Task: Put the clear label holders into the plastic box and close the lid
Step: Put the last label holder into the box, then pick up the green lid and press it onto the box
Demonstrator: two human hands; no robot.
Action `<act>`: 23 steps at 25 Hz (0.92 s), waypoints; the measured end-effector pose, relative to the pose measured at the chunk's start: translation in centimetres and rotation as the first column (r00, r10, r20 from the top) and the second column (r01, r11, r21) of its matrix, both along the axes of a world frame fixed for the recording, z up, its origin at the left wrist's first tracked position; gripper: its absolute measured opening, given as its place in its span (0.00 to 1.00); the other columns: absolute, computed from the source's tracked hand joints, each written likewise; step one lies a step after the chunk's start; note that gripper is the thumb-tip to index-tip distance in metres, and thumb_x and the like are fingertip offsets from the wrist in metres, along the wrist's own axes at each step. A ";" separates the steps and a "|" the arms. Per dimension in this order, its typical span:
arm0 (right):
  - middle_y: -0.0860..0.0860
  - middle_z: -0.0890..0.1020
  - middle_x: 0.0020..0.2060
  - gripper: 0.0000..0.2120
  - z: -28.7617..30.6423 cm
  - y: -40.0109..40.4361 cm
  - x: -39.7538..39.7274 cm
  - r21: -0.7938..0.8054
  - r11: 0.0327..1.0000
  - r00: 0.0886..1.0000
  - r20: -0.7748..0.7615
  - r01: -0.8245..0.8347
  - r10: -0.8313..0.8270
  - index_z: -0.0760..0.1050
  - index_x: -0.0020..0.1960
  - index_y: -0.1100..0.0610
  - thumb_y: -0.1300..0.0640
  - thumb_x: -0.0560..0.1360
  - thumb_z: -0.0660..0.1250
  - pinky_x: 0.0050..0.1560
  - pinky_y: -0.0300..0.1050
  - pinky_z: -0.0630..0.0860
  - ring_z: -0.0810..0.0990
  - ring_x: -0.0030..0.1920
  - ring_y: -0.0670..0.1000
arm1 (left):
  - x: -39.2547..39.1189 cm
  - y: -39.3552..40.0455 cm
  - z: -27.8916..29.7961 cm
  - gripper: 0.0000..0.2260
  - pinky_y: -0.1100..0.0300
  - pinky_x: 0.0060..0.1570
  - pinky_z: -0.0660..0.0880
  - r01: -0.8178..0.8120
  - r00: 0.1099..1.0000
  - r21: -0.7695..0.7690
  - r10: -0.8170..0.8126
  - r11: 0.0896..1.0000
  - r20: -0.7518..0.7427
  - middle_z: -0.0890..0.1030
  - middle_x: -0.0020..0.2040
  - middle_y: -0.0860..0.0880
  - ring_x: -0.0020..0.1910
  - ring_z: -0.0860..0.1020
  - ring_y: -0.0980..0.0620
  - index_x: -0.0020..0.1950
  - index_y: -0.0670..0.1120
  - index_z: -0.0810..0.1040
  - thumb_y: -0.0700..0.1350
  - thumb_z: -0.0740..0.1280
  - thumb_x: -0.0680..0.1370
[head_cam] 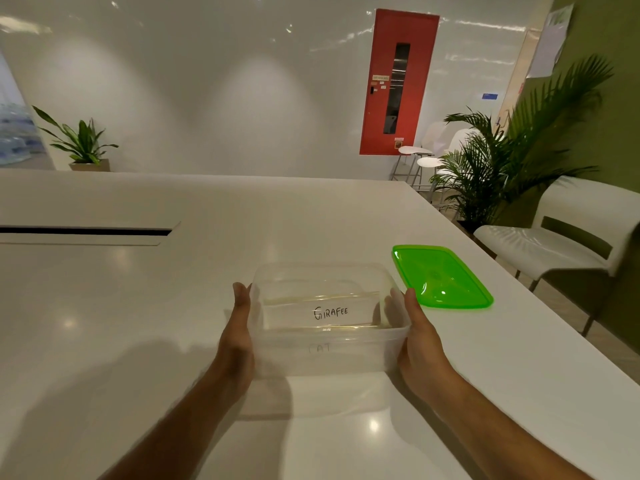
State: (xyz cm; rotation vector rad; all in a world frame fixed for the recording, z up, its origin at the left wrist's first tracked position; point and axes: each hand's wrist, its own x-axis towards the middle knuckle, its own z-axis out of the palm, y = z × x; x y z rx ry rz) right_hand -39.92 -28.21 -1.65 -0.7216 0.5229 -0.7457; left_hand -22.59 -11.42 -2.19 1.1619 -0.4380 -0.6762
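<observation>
Bracing the plastic box (329,355) on the table (104,323), left hand (239,337) and right hand (420,337) press flat on its sides, likely steadying it. Label holders (322,311) already inside (GIRAFEE legible); green lid (441,277) lies just right, off.

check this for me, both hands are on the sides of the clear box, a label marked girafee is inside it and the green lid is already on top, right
Not quite. The head view shows the green lid lying on the table to the right of the box, not on top of it. The rest holds: the left hand and right hand are on its sides, and the GIRAFEE label stands inside.
</observation>
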 end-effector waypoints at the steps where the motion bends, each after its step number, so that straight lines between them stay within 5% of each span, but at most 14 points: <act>1: 0.44 0.87 0.50 0.20 -0.2 0.3 -0.1 0.004 1.000 1.000 0.015 -0.009 0.009 0.85 0.54 0.48 0.38 0.69 0.67 0.39 0.43 0.82 0.86 0.48 0.43 | -0.2 0.3 -0.1 0.22 0.68 0.28 0.78 -0.001 1.000 -0.013 0.001 1.000 -0.003 0.83 0.44 0.72 0.39 0.80 0.73 0.58 0.67 0.75 0.74 0.53 0.72; 5: 0.43 0.86 0.53 0.24 -0.2 1.3 -0.5 0.004 1.000 0.999 0.029 -0.022 0.022 0.81 0.61 0.49 0.38 0.70 0.67 0.45 0.45 0.82 0.84 0.52 0.44 | -0.5 1.3 -0.1 0.20 0.67 0.33 0.79 0.018 1.000 -0.043 -0.018 0.999 0.007 0.82 0.48 0.72 0.43 0.80 0.73 0.52 0.72 0.80 0.76 0.55 0.70; 10: 0.44 0.78 0.67 0.33 0.3 1.9 -1.0 0.002 1.000 1.000 -0.001 -0.027 0.027 0.70 0.73 0.50 0.37 0.71 0.65 0.68 0.53 0.71 0.75 0.67 0.48 | -0.7 1.7 0.4 0.22 0.66 0.38 0.80 0.012 0.998 -0.019 -0.011 1.000 0.069 0.82 0.53 0.70 0.49 0.80 0.72 0.54 0.71 0.80 0.74 0.51 0.73; 12: 0.50 0.73 0.72 0.36 0.8 1.8 -1.4 -0.076 0.995 0.998 -0.026 -0.064 0.062 0.65 0.76 0.51 0.35 0.73 0.60 0.73 0.57 0.65 0.73 0.70 0.52 | -0.3 2.2 1.2 0.29 0.60 0.53 0.79 -0.004 0.995 0.017 0.002 1.000 0.098 0.80 0.64 0.62 0.60 0.79 0.63 0.65 0.65 0.77 0.75 0.51 0.73; 15: 0.50 0.67 0.75 0.40 1.9 0.4 -2.7 -0.225 0.974 0.985 -0.157 0.032 -0.068 0.62 0.77 0.52 0.33 0.71 0.55 0.77 0.53 0.57 0.65 0.75 0.50 | 1.0 2.4 3.8 0.51 0.53 0.73 0.60 -0.205 0.938 0.142 0.152 0.969 0.313 0.66 0.77 0.55 0.74 0.65 0.54 0.78 0.54 0.63 0.82 0.56 0.62; 17: 0.50 0.66 0.76 0.36 2.5 -1.4 -3.6 -0.320 0.943 0.967 -0.199 0.091 -0.161 0.61 0.77 0.53 0.34 0.76 0.51 0.78 0.50 0.54 0.63 0.76 0.48 | 0.9 1.7 6.1 0.49 0.60 0.69 0.59 -0.322 0.811 0.107 0.216 0.941 0.544 0.66 0.75 0.59 0.72 0.65 0.60 0.77 0.56 0.63 0.82 0.57 0.62; 19: 0.50 0.67 0.76 0.32 3.1 -3.4 -4.4 -0.373 0.919 0.959 -0.188 0.130 -0.212 0.61 0.77 0.54 0.37 0.80 0.48 0.78 0.50 0.54 0.63 0.76 0.48 | -0.4 -0.1 8.1 0.42 0.64 0.65 0.61 -0.292 0.765 0.039 0.209 0.956 0.609 0.67 0.73 0.62 0.69 0.66 0.63 0.75 0.60 0.65 0.79 0.60 0.65; 23: 0.52 0.66 0.76 0.32 4.6 -7.9 -6.4 -0.437 0.872 0.933 -0.167 0.220 -0.320 0.60 0.77 0.56 0.37 0.81 0.48 0.78 0.50 0.55 0.63 0.76 0.50 | -6.3 -6.6 10.1 0.40 0.58 0.68 0.64 -0.066 0.873 -0.053 0.083 0.996 0.480 0.70 0.74 0.55 0.71 0.69 0.57 0.74 0.57 0.68 0.71 0.68 0.65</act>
